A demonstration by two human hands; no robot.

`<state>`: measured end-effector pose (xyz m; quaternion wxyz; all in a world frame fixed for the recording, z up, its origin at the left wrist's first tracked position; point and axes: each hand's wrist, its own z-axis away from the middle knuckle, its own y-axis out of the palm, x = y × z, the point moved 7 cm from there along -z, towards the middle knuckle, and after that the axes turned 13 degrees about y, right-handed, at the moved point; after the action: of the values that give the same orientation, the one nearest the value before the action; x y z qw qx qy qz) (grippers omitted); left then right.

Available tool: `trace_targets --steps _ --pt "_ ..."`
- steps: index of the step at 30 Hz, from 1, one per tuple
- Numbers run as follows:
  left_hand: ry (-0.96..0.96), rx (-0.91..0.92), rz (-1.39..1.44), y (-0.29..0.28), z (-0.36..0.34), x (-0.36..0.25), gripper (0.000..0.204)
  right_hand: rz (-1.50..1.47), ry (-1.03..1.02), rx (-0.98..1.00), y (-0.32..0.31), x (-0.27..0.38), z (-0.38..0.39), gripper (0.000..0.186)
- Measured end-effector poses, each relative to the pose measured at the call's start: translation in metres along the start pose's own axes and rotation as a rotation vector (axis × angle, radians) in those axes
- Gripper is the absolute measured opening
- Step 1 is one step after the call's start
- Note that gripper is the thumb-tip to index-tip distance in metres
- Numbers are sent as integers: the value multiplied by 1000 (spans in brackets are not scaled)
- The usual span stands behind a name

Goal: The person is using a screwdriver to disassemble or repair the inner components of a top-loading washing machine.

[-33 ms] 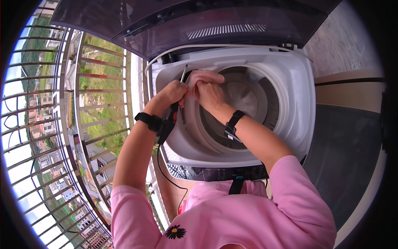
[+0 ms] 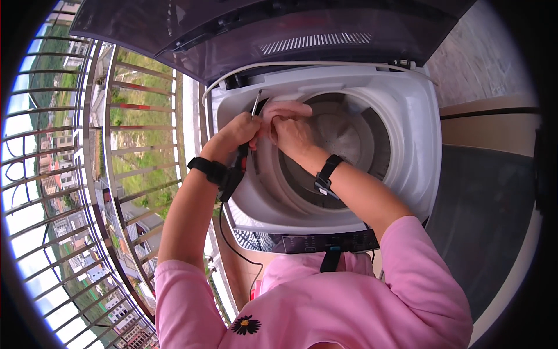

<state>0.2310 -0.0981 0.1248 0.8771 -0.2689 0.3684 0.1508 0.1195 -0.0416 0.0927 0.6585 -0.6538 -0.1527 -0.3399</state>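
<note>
Counting 1 left hand (image 2: 243, 129) and 1 right hand (image 2: 293, 137), upper center; 2 black wristbands (image 2: 330, 168), mid-frame; 1 pink cloth (image 2: 289, 109), 1 thin metal shaft (image 2: 256, 103), upper center; 1 washing machine (image 2: 429, 157), 1 lid (image 2: 232, 29), top.

The person's arms reach forward and draw in toward each other. The left forearm (image 2: 189, 212) rises steeply, tilting slightly right, and its wrist (image 2: 217, 149) bends so that the left hand (image 2: 243, 129) angles inward. The back of that hand shows, with the fingers (image 2: 254, 129) curled in a closed grip. The right forearm (image 2: 366, 198) slants up and leftward across the front of the body. The right hand (image 2: 293, 138) is knuckles-up, its fingers bent and gathered tight, the tips hidden. Both hands lie just beside each other, nearly level.
</note>
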Motion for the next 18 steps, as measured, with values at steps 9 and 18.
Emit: trace_targets --steps 9,18 --pt "33 10 17 -2 4 -5 19 -560 13 600 -4 -7 42 15" --pt "98 10 30 -3 5 -5 48 -973 227 470 29 3 4 23"
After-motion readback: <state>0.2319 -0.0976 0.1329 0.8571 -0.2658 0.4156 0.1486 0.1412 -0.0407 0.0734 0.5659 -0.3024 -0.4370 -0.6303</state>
